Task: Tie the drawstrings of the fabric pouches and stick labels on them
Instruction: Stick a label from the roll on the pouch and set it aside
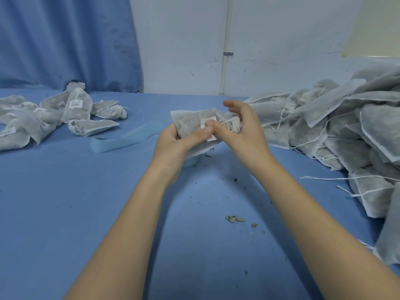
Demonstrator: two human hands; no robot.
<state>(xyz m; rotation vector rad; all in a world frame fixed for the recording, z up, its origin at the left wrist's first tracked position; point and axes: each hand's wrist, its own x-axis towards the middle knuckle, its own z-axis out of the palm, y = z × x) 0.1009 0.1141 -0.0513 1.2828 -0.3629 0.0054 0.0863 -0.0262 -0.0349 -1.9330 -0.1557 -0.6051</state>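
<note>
A grey fabric pouch (190,123) is held above the middle of the blue table. My left hand (175,146) grips it from below, thumb lying across its front. A small white label (208,128) sits on the pouch face. My right hand (242,131) has its thumb pressing on that label, while its fingers curl round the pouch's gathered neck and drawstring on the right.
A pile of tied, labelled pouches (75,109) lies at the far left. A large heap of pouches with loose white strings (346,135) fills the right side. A light blue backing strip (129,137) lies behind my left hand. Dry crumbs (234,219) dot the blue table (65,202).
</note>
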